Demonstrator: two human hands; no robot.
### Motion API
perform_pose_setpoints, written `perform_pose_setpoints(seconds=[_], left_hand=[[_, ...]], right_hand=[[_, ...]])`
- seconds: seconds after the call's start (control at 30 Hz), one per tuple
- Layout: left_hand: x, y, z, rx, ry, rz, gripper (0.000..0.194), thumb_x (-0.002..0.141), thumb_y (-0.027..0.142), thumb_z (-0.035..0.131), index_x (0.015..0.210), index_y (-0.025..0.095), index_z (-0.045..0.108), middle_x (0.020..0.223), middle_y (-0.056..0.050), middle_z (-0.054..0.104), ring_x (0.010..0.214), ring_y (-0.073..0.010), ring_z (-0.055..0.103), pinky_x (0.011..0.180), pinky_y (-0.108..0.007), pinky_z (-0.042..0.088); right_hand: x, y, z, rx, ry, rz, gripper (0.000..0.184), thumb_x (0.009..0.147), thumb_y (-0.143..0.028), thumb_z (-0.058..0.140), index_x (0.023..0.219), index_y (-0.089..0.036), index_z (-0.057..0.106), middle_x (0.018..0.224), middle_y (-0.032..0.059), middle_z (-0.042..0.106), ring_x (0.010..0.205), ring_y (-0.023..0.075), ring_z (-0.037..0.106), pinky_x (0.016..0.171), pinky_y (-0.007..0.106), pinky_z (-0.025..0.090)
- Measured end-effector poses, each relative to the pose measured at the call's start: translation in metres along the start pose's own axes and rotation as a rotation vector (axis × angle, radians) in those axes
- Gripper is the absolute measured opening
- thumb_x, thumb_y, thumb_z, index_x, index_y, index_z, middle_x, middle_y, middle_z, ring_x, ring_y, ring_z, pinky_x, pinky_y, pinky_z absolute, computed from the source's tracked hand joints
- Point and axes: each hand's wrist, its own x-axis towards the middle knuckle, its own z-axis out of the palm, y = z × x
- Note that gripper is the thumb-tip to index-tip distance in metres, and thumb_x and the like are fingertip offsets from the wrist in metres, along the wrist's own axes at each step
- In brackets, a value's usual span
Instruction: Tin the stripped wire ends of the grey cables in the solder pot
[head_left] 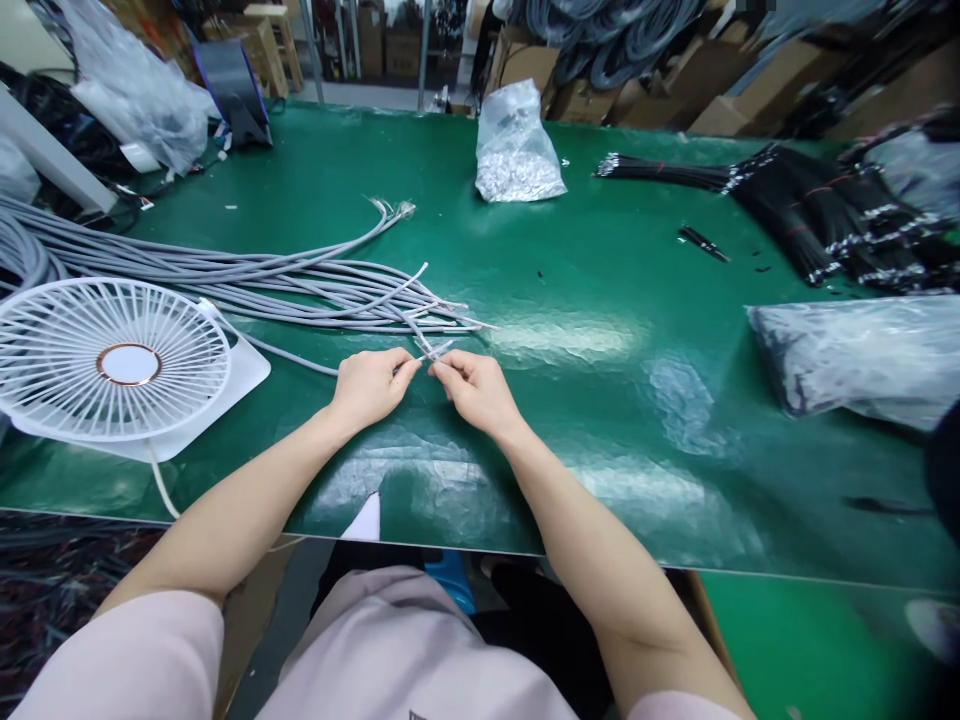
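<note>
My left hand (pixel 373 386) is closed on a grey cable (pixel 296 358) close to its end. That cable runs in from the left, past the fan. Pale, thin strands (pixel 429 353) stick out between my two hands. My right hand (pixel 477 390) pinches the strands at the cable's end, its fingertips almost meeting those of my left hand. Just beyond both hands lies a bundle of grey cables (pixel 262 272), many with pale stripped ends pointing right. Exact details of the strands are too small to make out.
A white fan (pixel 127 362) stands at the left on the green table (pixel 600 250). Further back sits a clear bag of small shiny parts (pixel 519 150). Black cable bundles (pixel 810 210), a dark pen-like tool (pixel 703 243) and a plastic bag (pixel 862 355) lie to the right.
</note>
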Motion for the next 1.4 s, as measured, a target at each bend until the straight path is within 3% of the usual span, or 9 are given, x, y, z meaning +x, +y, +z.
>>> perform_pose_setpoints(seconds=[0.17, 0.33, 0.5, 0.6, 0.93, 1.4], left_hand=[[0.003, 0.000, -0.001, 0.004, -0.037, -0.052, 0.035, 0.091, 0.043, 0.042, 0.095, 0.026, 0.073, 0.087, -0.004, 0.075, 0.083, -0.0231, 0.066, 0.065, -0.029, 0.037], [0.011, -0.007, 0.005, 0.004, -0.063, -0.091, 0.036, 0.090, 0.044, 0.043, 0.082, 0.023, 0.071, 0.081, -0.005, 0.073, 0.078, -0.0230, 0.064, 0.063, -0.029, 0.036], [0.015, -0.017, 0.003, -0.364, -0.058, -0.070, 0.032, 0.087, 0.046, 0.047, 0.086, 0.019, 0.065, 0.061, 0.000, 0.062, 0.059, -0.0145, 0.055, 0.058, -0.025, 0.036], [0.015, -0.019, -0.002, -0.417, -0.017, -0.039, 0.032, 0.086, 0.044, 0.047, 0.080, 0.017, 0.064, 0.060, 0.002, 0.057, 0.055, -0.0119, 0.047, 0.055, -0.024, 0.032], [0.012, -0.014, -0.009, -0.421, -0.041, -0.045, 0.033, 0.085, 0.040, 0.044, 0.077, 0.015, 0.064, 0.057, 0.003, 0.048, 0.054, -0.0110, 0.038, 0.055, -0.025, 0.028], [0.012, -0.015, -0.009, -0.427, -0.018, -0.051, 0.035, 0.085, 0.043, 0.043, 0.077, 0.016, 0.064, 0.057, 0.003, 0.047, 0.055, -0.0117, 0.038, 0.056, -0.026, 0.029]], right_hand=[[-0.014, -0.015, -0.002, 0.001, -0.050, -0.224, 0.025, 0.088, -0.028, 0.050, 0.067, -0.017, 0.059, 0.058, -0.0019, 0.054, 0.054, 0.0110, 0.045, 0.056, 0.025, 0.035], [-0.031, -0.037, -0.002, 0.132, -0.298, -0.482, 0.024, 0.091, -0.029, 0.049, 0.080, -0.018, 0.067, 0.077, 0.0029, 0.070, 0.068, 0.0125, 0.061, 0.066, 0.023, 0.044], [-0.010, -0.010, -0.008, -0.059, -0.085, -0.156, 0.022, 0.086, -0.025, 0.050, 0.071, -0.016, 0.064, 0.058, -0.0017, 0.056, 0.054, 0.0109, 0.048, 0.058, 0.024, 0.036], [0.000, 0.004, -0.012, -0.152, -0.086, -0.055, 0.022, 0.084, -0.024, 0.050, 0.068, -0.016, 0.063, 0.055, -0.0026, 0.052, 0.054, 0.0109, 0.044, 0.058, 0.025, 0.032], [0.003, 0.005, -0.006, -0.098, -0.009, 0.013, 0.022, 0.082, -0.026, 0.049, 0.068, -0.017, 0.062, 0.056, -0.0021, 0.052, 0.056, 0.0122, 0.045, 0.059, 0.026, 0.032], [0.001, 0.003, -0.007, -0.048, -0.013, 0.030, 0.021, 0.081, -0.028, 0.049, 0.068, -0.017, 0.062, 0.053, -0.0017, 0.051, 0.056, 0.0130, 0.046, 0.057, 0.026, 0.032]])
